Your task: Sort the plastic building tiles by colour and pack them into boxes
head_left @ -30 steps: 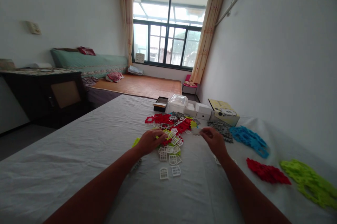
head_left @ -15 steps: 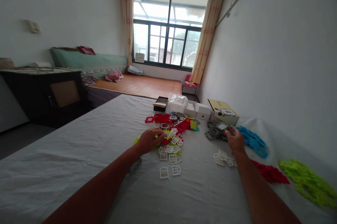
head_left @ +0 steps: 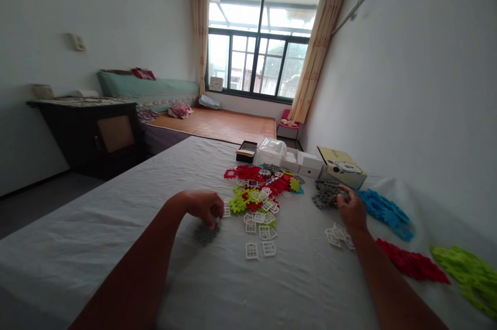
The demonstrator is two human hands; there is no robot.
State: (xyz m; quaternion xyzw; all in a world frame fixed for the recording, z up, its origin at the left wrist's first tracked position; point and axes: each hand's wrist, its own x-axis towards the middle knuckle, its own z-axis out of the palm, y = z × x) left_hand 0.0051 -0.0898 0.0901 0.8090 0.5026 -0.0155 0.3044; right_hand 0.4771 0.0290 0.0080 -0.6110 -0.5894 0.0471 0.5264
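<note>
My left hand bends down with its fingertips closed at the edge of a grey gear-shaped plastic piece, left of the mixed heap. Close beside that hand is a white window-shaped piece. My right hand has its thumb and fingers pinched at the right edge of a pile of grey gear-shaped pieces. Under its wrist lie several white window-shaped pieces. Between the hands spreads a heap of red pieces, lime-green pieces and white window pieces.
Blue pieces, red pieces and lime-green pieces lie in piles at the right. Behind the heap stand a black open box, a clear plastic container, white boxes and a yellow carton.
My left hand has left the mixed heap and moved left to the grey piece. My right hand stays at the grey pile, where the pale top piece now lies darker. The view has turned slightly left.
</note>
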